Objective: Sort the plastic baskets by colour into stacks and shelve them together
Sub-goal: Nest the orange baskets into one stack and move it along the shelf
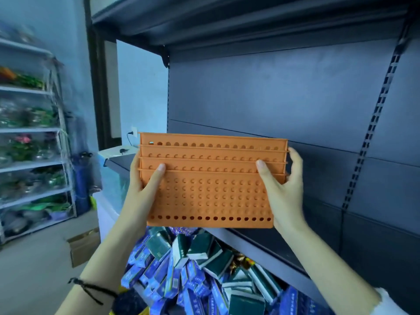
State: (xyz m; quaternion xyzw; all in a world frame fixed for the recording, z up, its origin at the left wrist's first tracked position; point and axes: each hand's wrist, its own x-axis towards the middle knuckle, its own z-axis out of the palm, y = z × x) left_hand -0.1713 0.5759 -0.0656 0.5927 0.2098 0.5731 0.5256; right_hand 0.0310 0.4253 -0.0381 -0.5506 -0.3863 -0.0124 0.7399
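Observation:
A nested stack of orange plastic baskets with round holes is held up in front of me, its perforated underside turned toward the camera and several rims showing at the top. My left hand grips the stack's left end, thumb across the face. My right hand grips the right end, fingers wrapped around the rims. The stack is level with the front edge of a dark metal shelf; I cannot tell whether it touches the shelf. No other basket colours are in sight.
Below the shelf lies a heap of blue and green boxed goods. The dark back panel and an upper shelf bound the bay. A white rack with plants stands far left, a cardboard box on the floor.

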